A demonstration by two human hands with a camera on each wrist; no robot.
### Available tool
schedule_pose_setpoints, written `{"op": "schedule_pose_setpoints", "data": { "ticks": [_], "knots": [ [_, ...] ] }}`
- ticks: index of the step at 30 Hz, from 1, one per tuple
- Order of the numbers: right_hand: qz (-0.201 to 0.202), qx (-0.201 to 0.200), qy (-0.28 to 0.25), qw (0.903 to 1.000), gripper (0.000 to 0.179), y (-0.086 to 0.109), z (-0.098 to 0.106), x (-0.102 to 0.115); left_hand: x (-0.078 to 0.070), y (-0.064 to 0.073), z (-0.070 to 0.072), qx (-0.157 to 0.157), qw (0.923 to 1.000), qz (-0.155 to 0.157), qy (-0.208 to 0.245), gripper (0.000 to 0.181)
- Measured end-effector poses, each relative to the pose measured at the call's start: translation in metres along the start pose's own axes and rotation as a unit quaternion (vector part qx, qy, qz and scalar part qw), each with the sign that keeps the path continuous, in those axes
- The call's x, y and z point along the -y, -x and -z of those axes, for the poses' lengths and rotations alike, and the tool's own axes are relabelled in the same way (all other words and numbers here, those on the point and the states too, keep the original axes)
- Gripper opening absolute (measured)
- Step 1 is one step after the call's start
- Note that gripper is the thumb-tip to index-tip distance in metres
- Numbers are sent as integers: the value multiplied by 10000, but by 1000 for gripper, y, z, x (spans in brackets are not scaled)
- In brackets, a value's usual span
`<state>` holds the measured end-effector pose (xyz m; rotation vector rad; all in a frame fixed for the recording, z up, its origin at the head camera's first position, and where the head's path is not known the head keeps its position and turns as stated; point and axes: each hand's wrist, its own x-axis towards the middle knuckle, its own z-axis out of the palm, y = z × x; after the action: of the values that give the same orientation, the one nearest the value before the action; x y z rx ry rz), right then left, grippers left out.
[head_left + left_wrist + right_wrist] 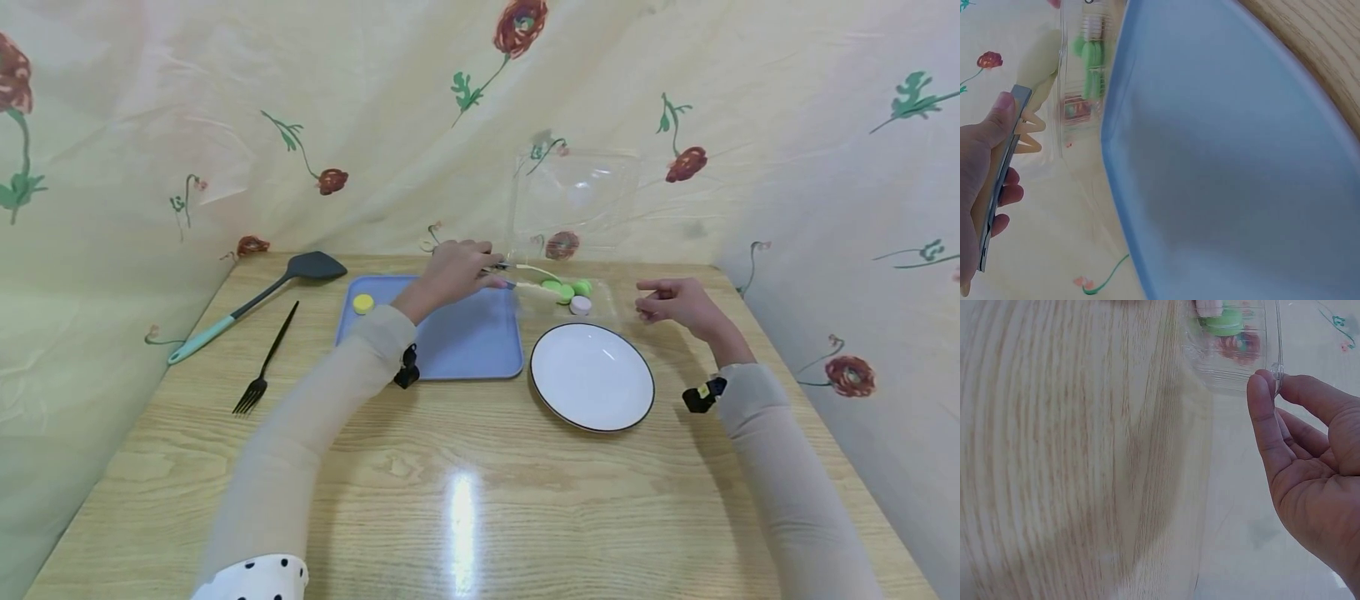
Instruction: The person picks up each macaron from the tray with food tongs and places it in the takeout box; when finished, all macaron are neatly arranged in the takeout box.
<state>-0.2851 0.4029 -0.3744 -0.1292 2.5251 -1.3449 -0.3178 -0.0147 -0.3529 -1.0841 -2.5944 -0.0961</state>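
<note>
Left sleeve point(262, 492), left hand point(453, 273) around tongs point(1007, 150)

I'm holding the left arm point(300, 433) stretched forward, angling right, left hand point(453, 271) gripping: thumb point(999, 122) on one side, fingers point(1010, 195) curling round the other. The right arm point(783, 475) is also extending forward, right wrist point(729, 344) bending, right hand point(678, 307) pointing left. Right thumb point(1263, 419) and index point(1310, 395) tips are sitting close together; I'm not managing to tell whether they're actually pinching.
</note>
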Motion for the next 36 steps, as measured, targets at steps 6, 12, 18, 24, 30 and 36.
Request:
{"op": "schedule_pose_setpoints", "data": {
  "ticks": [6, 12, 18, 24, 30, 36],
  "knots": [
    [66, 4, -39, 10000, 61, 1, 0, 0, -6, -4, 1, 225, 9997, 36, -75, 51],
    [86, -18, -13, 10000, 60, 1, 0, 0, -7, -6, -3, 350, 9992, 11, -212, 52],
    [52, -10, -17, 10000, 61, 0, 1, -1, -8, -7, -6, 496, 9984, -18, -258, 53],
    [9, -17, -29, 10000, 61, -3, 1, -3, -10, -8, -7, 560, 9983, 21, -186, 54],
    [29, -18, -79, 10000, 62, -4, 2, -5, -12, -11, -10, 572, 9981, 20, -236, 53],
    [48, -25, -38, 10000, 62, -3, 2, -5, -14, -14, -10, 689, 9972, 53, -283, 52]
  ]
}}
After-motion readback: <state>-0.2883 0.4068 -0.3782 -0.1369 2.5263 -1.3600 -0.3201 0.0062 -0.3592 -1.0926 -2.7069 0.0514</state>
